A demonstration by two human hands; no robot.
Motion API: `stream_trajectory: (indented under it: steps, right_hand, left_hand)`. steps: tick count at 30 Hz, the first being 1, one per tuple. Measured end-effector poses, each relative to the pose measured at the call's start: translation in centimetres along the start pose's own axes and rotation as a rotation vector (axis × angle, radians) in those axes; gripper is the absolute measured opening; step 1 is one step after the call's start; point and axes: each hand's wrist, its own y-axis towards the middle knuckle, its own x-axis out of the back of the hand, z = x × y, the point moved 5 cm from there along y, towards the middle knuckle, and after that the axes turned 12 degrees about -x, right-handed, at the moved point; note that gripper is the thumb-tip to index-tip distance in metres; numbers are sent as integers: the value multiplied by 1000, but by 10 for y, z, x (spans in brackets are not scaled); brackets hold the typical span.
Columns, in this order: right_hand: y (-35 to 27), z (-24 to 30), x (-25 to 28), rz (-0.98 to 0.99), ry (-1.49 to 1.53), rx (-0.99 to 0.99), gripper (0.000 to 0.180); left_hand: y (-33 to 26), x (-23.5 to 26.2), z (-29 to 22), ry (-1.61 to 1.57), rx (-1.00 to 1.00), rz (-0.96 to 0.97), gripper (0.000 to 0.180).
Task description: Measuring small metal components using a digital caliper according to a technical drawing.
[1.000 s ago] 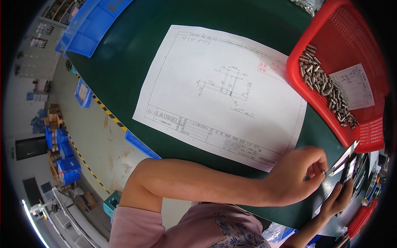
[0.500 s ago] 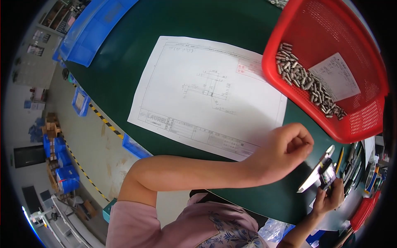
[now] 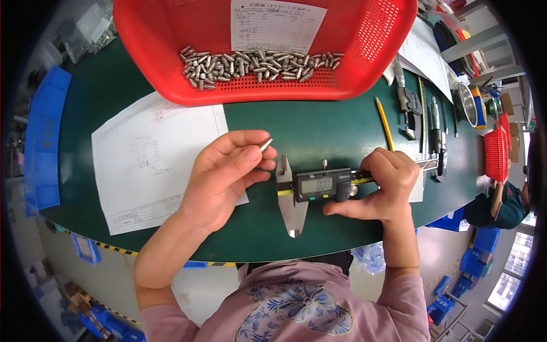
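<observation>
Between the thumb and fingers of my left hand (image 3: 219, 174) is a small metal pin (image 3: 266, 145), its tip poking out past the fingertips. My right hand (image 3: 390, 185) grips a digital caliper (image 3: 322, 185) by its beam, the thumb below the display body. The caliper's jaws look closed and point toward my left hand, a short gap from the pin. Behind both hands stands a red plastic basket (image 3: 268, 98) with many similar metal pins (image 3: 256, 65) heaped along its near side and a paper slip (image 3: 276, 25) against its inner wall.
A drawing sheet (image 3: 125, 171) lies left on the green table (image 3: 250, 239), partly under my left wrist. Right of the basket are a yellow pencil (image 3: 384, 124) and micrometers (image 3: 407, 102). A blue bin (image 3: 48, 137) is at the far left. Another person (image 3: 501, 202) is at far right.
My view has swung to the right, bringing basket and caliper toward the middle. The caliper is now held level, with its display facing up, and the pin now shows in my left hand.
</observation>
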Motion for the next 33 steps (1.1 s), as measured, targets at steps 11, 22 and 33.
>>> stream_trajectory:
  steps: [11,22,33]
  right_hand:
    - [-4,-2,-5,-16,51,63,68]
    - [-2,0,-7,25,80,84,64]
    - [-3,-1,-8,37,92,89,62]
  left_hand:
    - [-1,-6,10,-163,75,112,34]
    - [-4,-6,9,-238,40,134,32]
    - [-4,-7,9,-218,60,149,32]
